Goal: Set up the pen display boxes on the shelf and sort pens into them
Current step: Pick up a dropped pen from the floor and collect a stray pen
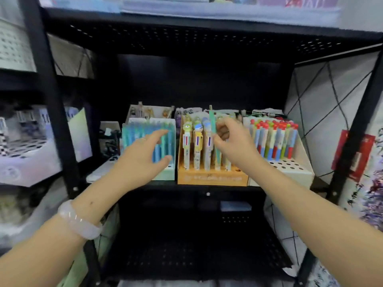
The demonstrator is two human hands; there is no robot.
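Note:
Three pen display boxes stand side by side on the black shelf (209, 188). The left box (165, 175) is pale green and holds blue and teal pens. An orange box (211, 178) in the middle holds cartoon-topped pens. On the right, a white box (294, 168) holds pens with red and green caps. My left hand (143, 154) reaches with spread fingers in front of the left box's pens. My right hand (230, 139) pinches a teal pen (212, 121), held upright over the orange box.
More boxes (149, 111) stand behind the front row. Black uprights (53, 112) frame the shelf on both sides. Another display box (31, 150) sits on the rack to the left. A lower perforated shelf (186, 251) lies below. A red tag (352, 154) hangs at right.

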